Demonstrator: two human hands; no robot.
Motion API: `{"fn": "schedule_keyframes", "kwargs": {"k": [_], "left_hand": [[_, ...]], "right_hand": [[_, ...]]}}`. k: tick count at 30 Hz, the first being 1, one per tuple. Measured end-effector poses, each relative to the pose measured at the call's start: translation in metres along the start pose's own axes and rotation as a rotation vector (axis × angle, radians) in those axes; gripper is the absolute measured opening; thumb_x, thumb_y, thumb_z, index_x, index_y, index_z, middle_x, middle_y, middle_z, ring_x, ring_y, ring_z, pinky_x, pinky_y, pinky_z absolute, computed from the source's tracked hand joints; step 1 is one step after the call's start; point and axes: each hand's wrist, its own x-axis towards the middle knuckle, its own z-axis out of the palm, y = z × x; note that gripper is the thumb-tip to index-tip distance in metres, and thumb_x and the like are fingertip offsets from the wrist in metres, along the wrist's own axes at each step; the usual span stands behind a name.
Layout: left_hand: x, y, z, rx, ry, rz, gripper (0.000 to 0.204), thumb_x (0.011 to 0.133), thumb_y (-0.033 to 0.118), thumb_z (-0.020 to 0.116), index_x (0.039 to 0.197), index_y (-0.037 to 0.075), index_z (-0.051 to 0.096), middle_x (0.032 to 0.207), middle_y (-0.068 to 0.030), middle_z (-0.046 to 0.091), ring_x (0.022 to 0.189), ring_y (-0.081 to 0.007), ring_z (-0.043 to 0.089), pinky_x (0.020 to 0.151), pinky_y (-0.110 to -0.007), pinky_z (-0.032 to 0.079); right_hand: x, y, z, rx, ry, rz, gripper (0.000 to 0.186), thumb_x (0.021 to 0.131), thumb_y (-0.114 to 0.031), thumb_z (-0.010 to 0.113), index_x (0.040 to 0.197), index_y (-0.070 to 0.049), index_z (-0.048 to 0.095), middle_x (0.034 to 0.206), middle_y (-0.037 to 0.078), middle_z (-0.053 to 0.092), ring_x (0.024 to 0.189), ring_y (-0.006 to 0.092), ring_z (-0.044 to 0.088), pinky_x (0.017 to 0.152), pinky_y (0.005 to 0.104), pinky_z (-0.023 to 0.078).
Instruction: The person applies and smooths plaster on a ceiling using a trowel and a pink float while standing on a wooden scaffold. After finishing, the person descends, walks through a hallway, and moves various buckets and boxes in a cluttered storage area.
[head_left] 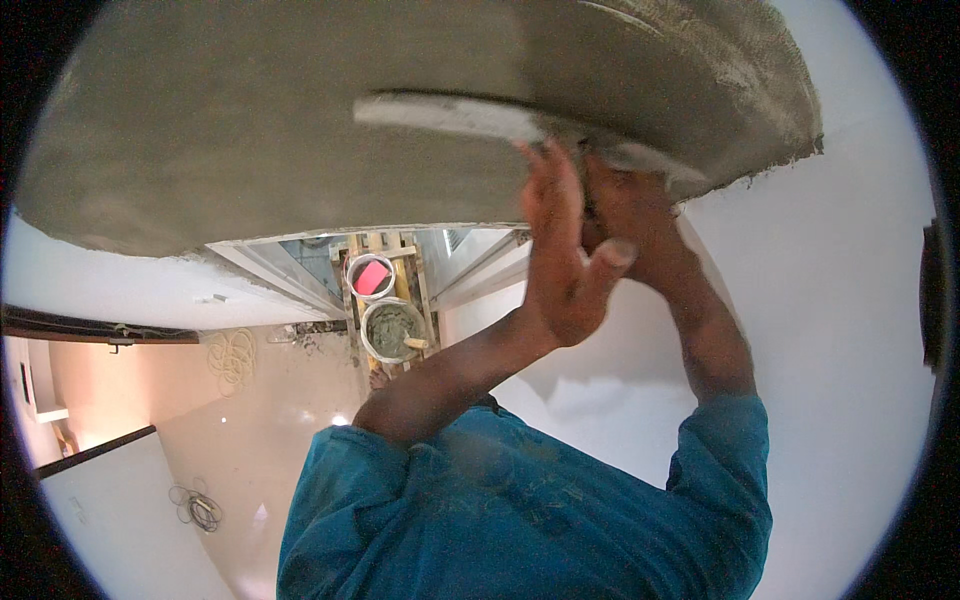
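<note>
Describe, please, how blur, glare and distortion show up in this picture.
Head view: the tool looks smeared, likely motion blur; head view: a small glare spot shines on the floor, and a shadow darkens the plaster on the right; head view: fisheye curvature, with black corners.

1. Motion blurs the long float (440,115), so we cannot make out its right end clearly.
2. The right hand (640,215) holds it, but the left hand (560,255) overlaps the grip, and we lose some of the right fingers.
3. The grey plaster (300,165) runs out of our view at the upper edge.
4. The teal shirt (540,510) is cut off below.
5. In the nearer bucket (366,345), the grey mix (390,325) seems to bury part of a pale-ended tool (416,343).
6. The pink object (371,277) (perhaps a sponge) is too small for us to identify.
</note>
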Motion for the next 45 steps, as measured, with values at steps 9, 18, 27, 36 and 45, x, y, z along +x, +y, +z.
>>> {"fn": "schedule_keyframes", "kwargs": {"k": [9,18,27,36,45], "left_hand": [[0.066,0.052,0.042,-0.106,-0.113,0.288,0.103,0.091,0.062,0.043,0.14,-0.02,0.005,0.144,-0.046,0.0,0.137,-0.0582,0.004,0.111,-0.06,0.01],[-0.125,-0.025,-0.057,-0.466,0.1,-0.23,0.064,0.096,0.044,0.045,0.137,-0.004,0.038,0.129,-0.0173,0.049,0.115,-0.0254,0.048,0.1,-0.039,0.037],[-0.275,-0.082,-0.109,-0.588,0.82,-1.09,0.044,0.1,0.04,0.042,0.118,0.002,0.054,0.093,-0.0028,0.06,0.087,-0.0145,0.057,0.082,-0.034,0.046],[-0.396,-0.16,-0.186,-0.401,1.014,-1.42,0.057,0.096,0.05,0.047,0.116,-0.002,0.057,0.091,-0.0103,0.068,0.092,-0.0197,0.063,0.085,-0.033,0.046],[-0.552,-0.25,-0.257,-0.008,1.252,-1.728,0.053,0.097,0.044,0.051,0.102,-0.008,0.063,0.078,-0.0153,0.068,0.069,-0.0203,0.067,0.063,-0.031,0.053]], "right_hand": [[-0.024,0.078,-0.054,-0.03,-0.046,0.103,0.045,0.084,-0.024,0.064,0.122,-0.004,0.052,0.109,0.02,0.061,0.104,0.0407,0.056,0.088,0.05,0.043],[-0.084,-0.058,0.069,-0.08,0.205,-0.109,0.035,0.085,-0.022,0.066,0.116,-0.004,0.061,0.113,0.02,0.061,0.11,0.0355,0.055,0.097,0.0523,0.037],[-0.1,-0.134,0.279,0.245,-0.413,-0.393,0.022,0.084,-0.026,0.063,0.088,-0.005,0.06,0.086,0.011,0.063,0.083,0.0274,0.065,0.07,0.039,0.054],[-0.133,-0.146,0.509,0.63,-0.489,0.171,0.043,0.087,-0.035,0.061,0.102,0.005,0.057,0.087,0.022,0.064,0.083,0.0411,0.063,0.074,0.046,0.049],[-0.114,-0.119,0.845,0.532,-0.521,0.072,0.037,0.089,-0.036,0.061,0.095,0.001,0.059,0.076,0.006,0.062,0.062,0.0138,0.058,0.061,0.0306,0.047]]}}
